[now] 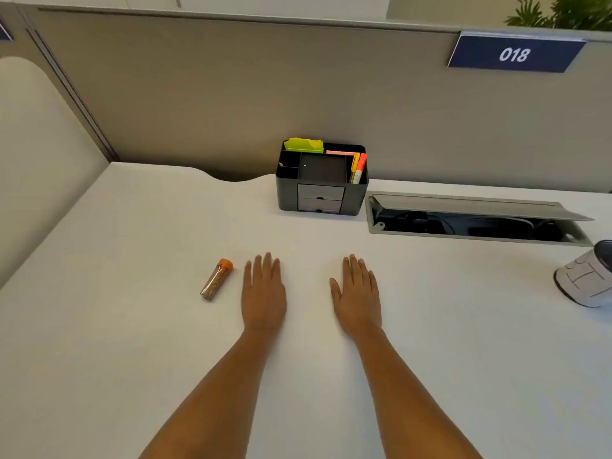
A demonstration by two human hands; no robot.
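Small clear vial point(217, 279), slim and cylindrical, closed with an orange cap and filled nearly to the cap with speckled brownish-orange grains. Lies on its side, flat on the white desk point(132, 326), well in front of the black desk organizer point(322, 180) and off to that organizer's left. Runs diagonally: cap end nearer the organizer and further right, flat bottom end farther from the organizer and further left. Whole, with cap seated squarely.

I count two hands flat on the tabletop point(132, 326): my left hand point(264, 293) and my right hand point(357, 296). There is one orange-capped vial point(217, 279), one black organizer point(288, 197) with two drawers point(320, 193), two markers point(361, 165) and one numbered sign point(514, 54).
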